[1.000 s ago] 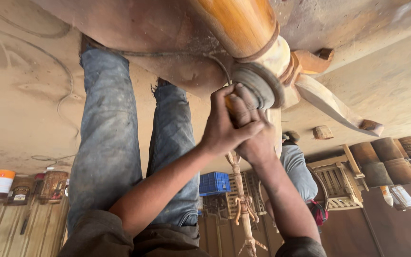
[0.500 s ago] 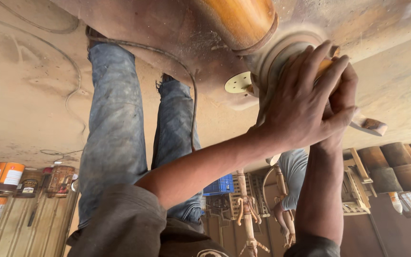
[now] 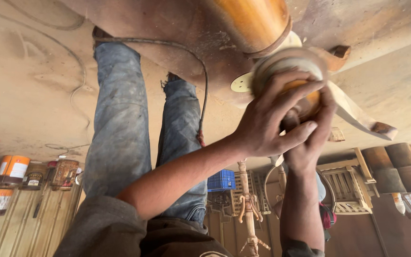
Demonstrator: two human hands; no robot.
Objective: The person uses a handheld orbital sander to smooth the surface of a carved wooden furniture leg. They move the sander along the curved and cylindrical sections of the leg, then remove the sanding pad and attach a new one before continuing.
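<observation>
In the head view, which looks upside down at the scene, the left hand [image 3: 274, 119] is clamped over a round turned wooden piece [image 3: 288, 64], its fingers [image 3: 291, 88] spread across the pale, dusty face of the disc and its thumb hooked under the near edge. The right hand [image 3: 310, 138] comes up from below, just beside the left, and is closed around the narrower orange-brown part of the same piece, its fingertips tucked behind the left hand's thumb so that the two hands touch. The wooden piece sits right at the hands, joined above them to a broad glossy orange wooden column [image 3: 253, 21] with a dark band at its end. Just left of the left hand's fingers a small pale disc [image 3: 240, 83] with holes shows against the brown wood. From the right hand a curved pale wooden leg [image 3: 357, 116] runs off to the right, ending in a dark tip. A thin dark cable [image 3: 200, 81] loops over the wood well left of the hands and hangs down beside a pair of dusty blue jeans [image 3: 120, 123] belonging to a person standing on the sandy floor [image 3: 29, 95]. Far to the left of the hands stand orange and white paint cans [image 3: 13, 169]. Beneath the forearms lie a blue plastic crate [image 3: 221, 180], a turned wooden spindle [image 3: 248, 204] and a slatted wooden frame [image 3: 348, 183].
</observation>
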